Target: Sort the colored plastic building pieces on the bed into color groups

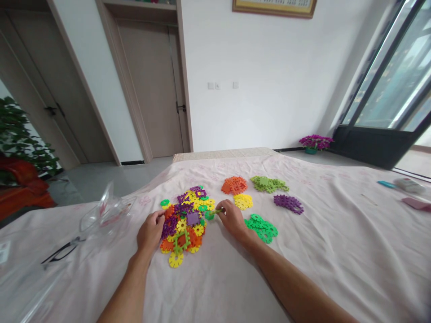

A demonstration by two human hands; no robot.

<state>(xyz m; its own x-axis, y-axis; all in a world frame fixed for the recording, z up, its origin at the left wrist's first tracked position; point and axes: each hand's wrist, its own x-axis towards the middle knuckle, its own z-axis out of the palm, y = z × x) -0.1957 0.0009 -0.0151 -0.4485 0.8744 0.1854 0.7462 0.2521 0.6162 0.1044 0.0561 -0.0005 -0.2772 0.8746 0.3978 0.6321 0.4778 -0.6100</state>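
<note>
A mixed pile of plastic interlocking pieces (192, 219) in purple, yellow, orange and green lies on the cloth between my hands. My left hand (150, 232) rests at the pile's left edge, fingers curled together beside an orange piece (169, 211). Whatever is between those fingertips is hidden. At the pile's right side, my right hand (232, 220) pinches a lime-green interlocking piece (218, 211). Single-colour heaps lie beyond and right of this hand: orange (235, 185), lime green (269, 184), yellow (243, 202), purple (288, 203) and green (261, 229), the last partly behind my wrist.
A pale patterned cloth (208, 287) covers the table. Left of the pile are a crumpled clear plastic bag (106, 215) and black-framed glasses (63, 251). Far right lie a pink item (416, 204), a whitish packet (409, 185) and a blue item (386, 184).
</note>
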